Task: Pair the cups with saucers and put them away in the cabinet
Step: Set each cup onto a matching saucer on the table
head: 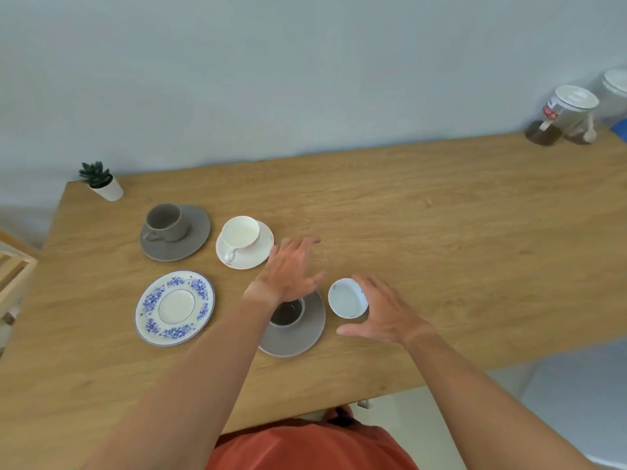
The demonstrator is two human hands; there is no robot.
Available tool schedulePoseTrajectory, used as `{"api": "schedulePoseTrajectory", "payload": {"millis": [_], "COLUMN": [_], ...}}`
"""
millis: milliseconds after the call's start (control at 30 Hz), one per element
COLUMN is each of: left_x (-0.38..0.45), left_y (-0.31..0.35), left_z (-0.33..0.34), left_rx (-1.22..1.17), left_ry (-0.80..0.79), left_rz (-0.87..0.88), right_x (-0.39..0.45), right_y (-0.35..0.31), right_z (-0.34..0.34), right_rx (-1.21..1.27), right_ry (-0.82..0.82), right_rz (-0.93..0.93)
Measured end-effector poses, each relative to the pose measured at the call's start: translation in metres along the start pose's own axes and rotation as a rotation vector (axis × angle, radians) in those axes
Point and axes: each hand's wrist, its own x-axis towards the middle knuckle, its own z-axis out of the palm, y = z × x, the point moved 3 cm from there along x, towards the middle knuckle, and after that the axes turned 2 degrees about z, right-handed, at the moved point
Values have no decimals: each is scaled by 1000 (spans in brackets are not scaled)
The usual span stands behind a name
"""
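Right hand (383, 310) around blue-patterned cup (347, 297) — left hand (291, 269) spread, empty

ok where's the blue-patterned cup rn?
Head view, lower centre-right: the blue-patterned cup is tilted in the right hand, just right of the near grey saucer, well apart from the floral saucer on the table's left.
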Motion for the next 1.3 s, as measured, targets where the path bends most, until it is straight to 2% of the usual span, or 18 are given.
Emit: {"api": "schedulePoseTrajectory", "payload": {"millis": [100, 200, 333, 467, 600, 700, 867, 967, 1133, 1300], "left_x": [-7, -12, -19, -39, -78, -113, -168, -184, -187, -170], "left_y": [-4, -11, -23, -47, -84, -126, -190, -218, -244, -255], "left_z": [6, 3, -12, -31, -49, -55, -59, -59, -61, -64], "left_rx": [79, 79, 45, 25, 39, 11, -6, -141, -303, -462], "left_ry": [-29, -24, 80, 197, 292, 317, 278, 225, 168, 89], "left_rz": [-33, -73, -86, -147, -218, -361, -671, -783, -732, -681], "right_x": [3, 12, 34, 64, 83, 89, 98, 103, 108, 108], "right_y": [0, -2, -16, -62, -128, -176, -237, -258, -270, -275], "right_z": [5, 1, -17, -25, -8, 13, 54, 81, 113, 123], "right_rx": [72, 272, 374, 364, 314, 205, 142, 67, 12, 31], "right_ry": [82, 164, 275, 324, 231, 162, 51, -36, -92, -38], "right_rz": [-7, 70, 69, -59, -262, -378, -467, -502, -462, -449]}}
